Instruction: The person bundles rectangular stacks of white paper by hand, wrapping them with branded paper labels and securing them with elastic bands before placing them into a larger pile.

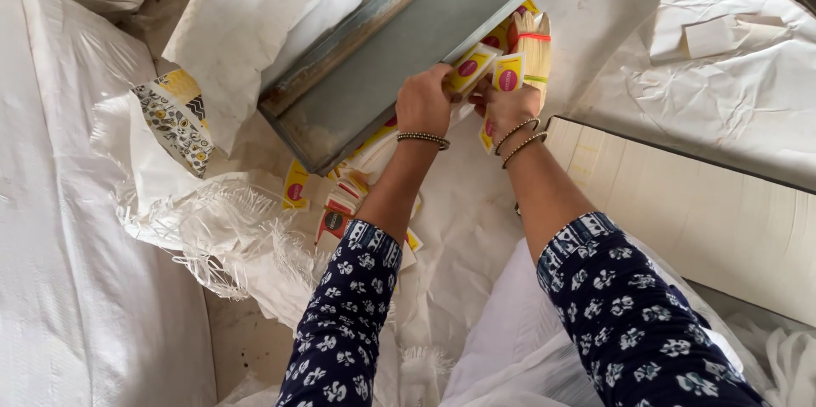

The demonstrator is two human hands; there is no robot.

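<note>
two hands meet at the lower edge of a slanted grey metal tray (399, 50). the left hand (422, 101) is clenched on a flat yellow packet (472, 67) with a pink oval mark, and the right hand (508, 107) grips a second yellow packet (508, 73) just beside it, with a bundle of pale thin sticks (535, 46), banded in red, standing upright behind the fingers. both wrists wear bead bangles, and the sleeves are dark blue with a white flower print. the step in hand looks like gathering or squaring packets against the tray's edge; the next move would call for a steady hold so the thin packets stay aligned. below the tray more loose packets (336, 203) lie scattered on white woven sacking (85, 288). a pale flat board (705, 211) lies to the right. the fingertips are hidden behind the packets, and what lies under the tray cannot be made out.
</note>
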